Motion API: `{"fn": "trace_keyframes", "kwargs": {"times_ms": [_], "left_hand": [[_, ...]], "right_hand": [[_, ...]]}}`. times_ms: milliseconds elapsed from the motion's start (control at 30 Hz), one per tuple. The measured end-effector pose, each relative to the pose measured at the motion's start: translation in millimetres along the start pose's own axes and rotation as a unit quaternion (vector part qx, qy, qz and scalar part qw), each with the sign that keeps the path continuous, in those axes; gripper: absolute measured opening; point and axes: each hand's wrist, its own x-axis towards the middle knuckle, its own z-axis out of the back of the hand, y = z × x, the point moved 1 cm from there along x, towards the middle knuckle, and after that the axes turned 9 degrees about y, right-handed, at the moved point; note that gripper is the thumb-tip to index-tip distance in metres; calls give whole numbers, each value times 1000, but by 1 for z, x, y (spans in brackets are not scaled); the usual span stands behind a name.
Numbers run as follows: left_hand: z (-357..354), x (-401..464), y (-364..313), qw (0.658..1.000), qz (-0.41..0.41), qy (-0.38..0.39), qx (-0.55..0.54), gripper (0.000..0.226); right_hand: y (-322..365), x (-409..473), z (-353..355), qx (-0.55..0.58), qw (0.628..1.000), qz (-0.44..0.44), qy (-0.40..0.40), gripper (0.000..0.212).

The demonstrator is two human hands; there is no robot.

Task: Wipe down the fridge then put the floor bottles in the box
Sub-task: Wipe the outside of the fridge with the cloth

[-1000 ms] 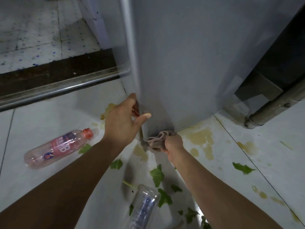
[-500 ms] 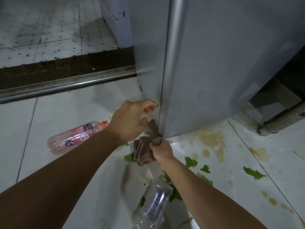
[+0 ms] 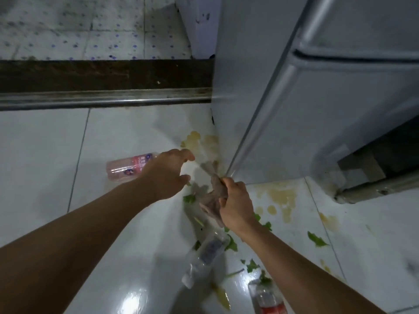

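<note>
The grey fridge (image 3: 283,91) fills the upper right, its bottom front corner just beyond my hands. My right hand (image 3: 235,203) grips a crumpled brownish cloth (image 3: 214,196) a little off that corner. My left hand (image 3: 169,173) hovers to the cloth's left, fingers spread, holding nothing. A pink-labelled bottle (image 3: 127,167) lies on the floor behind the left hand, partly hidden by it. A clear bottle (image 3: 204,257) lies under my right forearm. A red-labelled bottle (image 3: 266,298) sits at the bottom edge.
White floor tiles (image 3: 40,155) carry yellowish spill stains (image 3: 281,196) and scattered green leaf scraps (image 3: 317,240). A metal door track and dark threshold (image 3: 102,96) cross the floor at the back. A dark gap and a pipe (image 3: 374,186) lie right of the fridge.
My left hand has come off the fridge edge and opened. My right hand has pulled the cloth back from the bottom corner. The view has risen and shifted, showing more of the fridge.
</note>
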Motion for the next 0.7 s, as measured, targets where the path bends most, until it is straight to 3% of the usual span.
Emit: {"fn": "trace_keyframes", "kwargs": {"times_ms": [233,500,700], "left_hand": [[92,-87,-36,998,46,46,-1,46],[231,-159,-86,999,48,21,-16,37],[334,-182,-83,999,30,31,-11,46]], "right_hand": [[75,-80,85,11,998,18,-51,28],[194,-153,183,-44,996,25,-76,32],[286,-174,233,-72,987,60,-129,38]]}}
